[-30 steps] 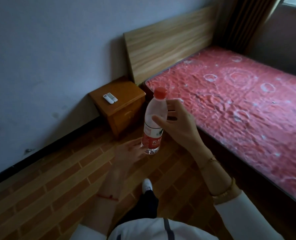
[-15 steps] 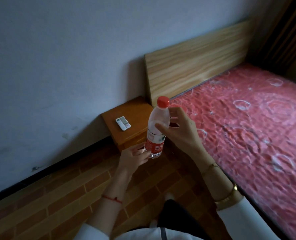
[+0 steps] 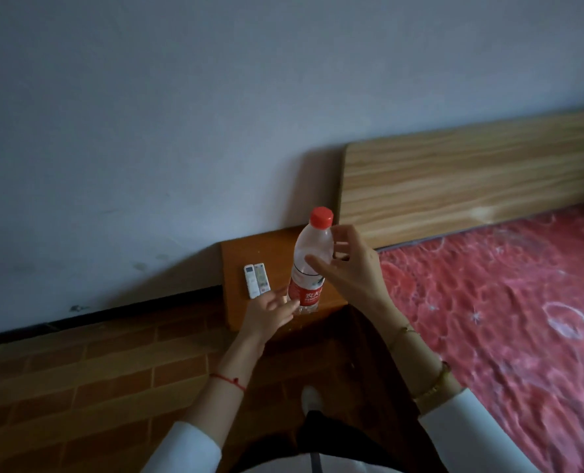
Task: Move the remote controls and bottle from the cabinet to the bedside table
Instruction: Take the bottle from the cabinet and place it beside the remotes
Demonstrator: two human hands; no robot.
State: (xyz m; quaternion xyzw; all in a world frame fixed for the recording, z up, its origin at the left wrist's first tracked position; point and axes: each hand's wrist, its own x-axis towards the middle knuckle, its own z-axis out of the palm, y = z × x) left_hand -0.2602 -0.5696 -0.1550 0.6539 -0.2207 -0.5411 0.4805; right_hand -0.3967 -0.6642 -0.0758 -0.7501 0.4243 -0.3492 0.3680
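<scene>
Bottle (image 3: 309, 271) upright over bedside table (image 3: 249, 250), right hand (image 3: 350, 268) gripping its shoulder, left hand (image 3: 270, 310) straight-fingered at its base

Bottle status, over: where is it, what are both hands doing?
Right hand grips bottle, upright over bedside table. Left hand open at its base. Remote controls lie beside, clear of it.

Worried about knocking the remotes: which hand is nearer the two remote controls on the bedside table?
Left. The left hand is just below and right of the remote controls, touching the base of the bottle; the right hand grips it higher, farther right.
</scene>
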